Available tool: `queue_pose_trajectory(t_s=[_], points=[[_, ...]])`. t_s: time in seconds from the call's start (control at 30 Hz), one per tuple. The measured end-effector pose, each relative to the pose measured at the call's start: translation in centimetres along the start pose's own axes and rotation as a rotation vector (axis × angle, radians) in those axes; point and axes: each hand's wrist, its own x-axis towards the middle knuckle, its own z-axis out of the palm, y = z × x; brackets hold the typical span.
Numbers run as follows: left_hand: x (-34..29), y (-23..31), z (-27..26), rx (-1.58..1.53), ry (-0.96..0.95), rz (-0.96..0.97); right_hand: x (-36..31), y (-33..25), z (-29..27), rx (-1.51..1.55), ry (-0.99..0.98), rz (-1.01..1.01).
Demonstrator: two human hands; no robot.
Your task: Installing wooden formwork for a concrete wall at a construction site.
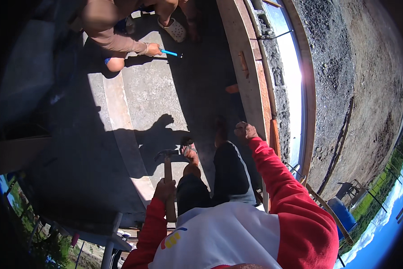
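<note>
My left hand (164, 190) is wrapped round the wooden handle of a claw hammer (168, 169). The hammer stands head up, its dark metal head over the sunlit floor beside my foot. My right hand (245, 131) is closed, with its fingers curled in, right by the long wooden board (240, 54) on the right. Whatever it may hold is too small or hidden to tell.
A co-worker crouches at the upper left, gripping a blue-handled tool (169, 53). A pale plank (120, 112) lies along the concrete floor (154, 96). Beyond the board run a rough masonry edge (276, 67) and gravel (329, 71). A blue drum (342, 216) stands at the lower right.
</note>
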Motion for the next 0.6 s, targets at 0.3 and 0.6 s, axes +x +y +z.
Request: queue_pose_trajectory(t_s=[0.3,0.6], points=[[5.2,6.3,2.4,-0.055,0.111,0.024,24.7,-6.0,5.6,0.058,-0.035,0.055],[14.2,9.7,6.7,-0.228,0.074,-0.058,48.2,-4.1,10.0,0.908,0.058,0.229]])
